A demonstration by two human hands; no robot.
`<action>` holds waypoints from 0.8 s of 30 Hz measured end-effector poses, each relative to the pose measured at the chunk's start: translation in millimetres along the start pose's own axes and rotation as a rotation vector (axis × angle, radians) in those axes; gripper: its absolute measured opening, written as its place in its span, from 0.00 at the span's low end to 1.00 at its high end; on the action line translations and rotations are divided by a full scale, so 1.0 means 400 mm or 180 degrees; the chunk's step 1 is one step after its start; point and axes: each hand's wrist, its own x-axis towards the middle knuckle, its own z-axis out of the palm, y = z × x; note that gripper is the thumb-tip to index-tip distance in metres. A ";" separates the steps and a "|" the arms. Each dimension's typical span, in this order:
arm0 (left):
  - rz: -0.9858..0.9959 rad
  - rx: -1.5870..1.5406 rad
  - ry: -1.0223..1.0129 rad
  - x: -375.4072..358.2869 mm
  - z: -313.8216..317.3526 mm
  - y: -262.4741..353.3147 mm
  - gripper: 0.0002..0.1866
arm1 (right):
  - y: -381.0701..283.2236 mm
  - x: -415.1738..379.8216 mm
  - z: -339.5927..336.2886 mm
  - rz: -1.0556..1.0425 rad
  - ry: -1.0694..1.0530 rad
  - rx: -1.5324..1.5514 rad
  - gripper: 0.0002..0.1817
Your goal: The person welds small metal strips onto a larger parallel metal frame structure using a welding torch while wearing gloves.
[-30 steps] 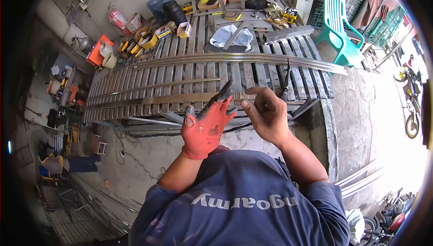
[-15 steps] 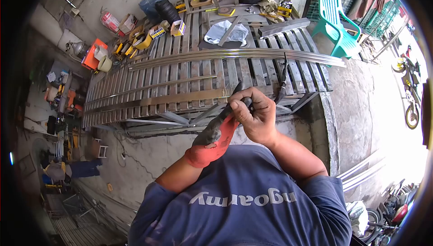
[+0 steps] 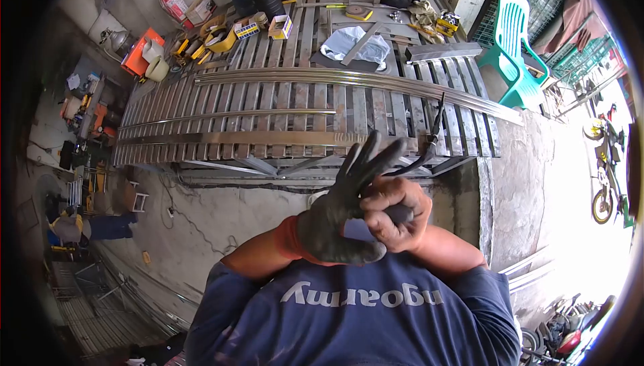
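Observation:
My left hand [image 3: 335, 215] wears a black-coated glove with a red cuff [image 3: 288, 238]. Several of its fingers are spread upward, and the thumb points right, low over the shirt. My right hand [image 3: 399, 208] is bare, with fingers closed around one black fingertip of the glove [image 3: 322, 228]. Both hands meet above the chest, in front of the slatted metal table [image 3: 221, 151]. Beyond them on the slats lie a flat metal bar [image 3: 268, 138], a thin tube [image 3: 261, 113] and a bundle of long shiny tubes [image 3: 322, 76].
A black cable [image 3: 431, 141] hangs over the table's front edge at right. At the back are a grey cloth [image 3: 355, 45], small boxes [image 3: 280, 27] and a square steel tube [image 3: 443, 52]. A green chair [image 3: 513, 47] stands right, a fire extinguisher [image 3: 173, 2] left.
The gloved left hand has turned and spread its fingers. My right hand has moved slightly down and right and now grips a different part of the glove. The view has shifted a little.

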 end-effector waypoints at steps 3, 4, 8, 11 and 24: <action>-0.0041 -0.0041 -0.0116 -0.014 0.005 0.025 0.37 | -0.002 -0.017 0.007 -0.0090 -0.0293 0.0365 0.12; -0.0033 0.0213 -0.0218 -0.017 -0.003 0.027 0.39 | 0.003 -0.021 0.006 -0.0060 -0.0317 0.0577 0.12; -0.0282 0.0192 -0.0166 -0.037 -0.049 0.001 0.31 | 0.024 -0.008 -0.003 0.0777 -0.0337 0.0514 0.14; -0.0954 -0.0451 0.0022 -0.071 -0.055 -0.029 0.32 | 0.046 -0.004 -0.016 0.1539 -0.0639 0.0266 0.33; -0.1874 -0.1336 0.1544 -0.224 -0.120 -0.213 0.52 | 0.225 -0.061 -0.196 0.2721 -0.0409 -0.1536 0.20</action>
